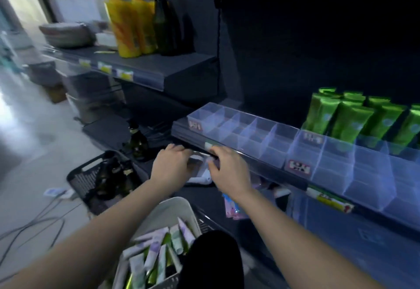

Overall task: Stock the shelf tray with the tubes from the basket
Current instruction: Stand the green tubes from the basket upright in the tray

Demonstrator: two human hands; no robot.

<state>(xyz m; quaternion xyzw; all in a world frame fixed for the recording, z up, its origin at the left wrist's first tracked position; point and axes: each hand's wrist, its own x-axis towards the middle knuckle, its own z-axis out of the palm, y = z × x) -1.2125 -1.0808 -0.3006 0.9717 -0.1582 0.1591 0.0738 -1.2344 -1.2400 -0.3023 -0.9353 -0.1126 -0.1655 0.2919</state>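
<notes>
Inside white basket (167, 207), pale jumbled tubes (156, 246)

L hand (171, 166), R hand (227, 170) at shelf edge (272, 170)

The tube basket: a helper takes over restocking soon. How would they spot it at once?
Find the dark shelving, then look down in front of it. Two baskets sit there: the white basket, nearest the camera, holds a jumble of pale tubes, while the black basket to its left holds dark bottles.
</notes>
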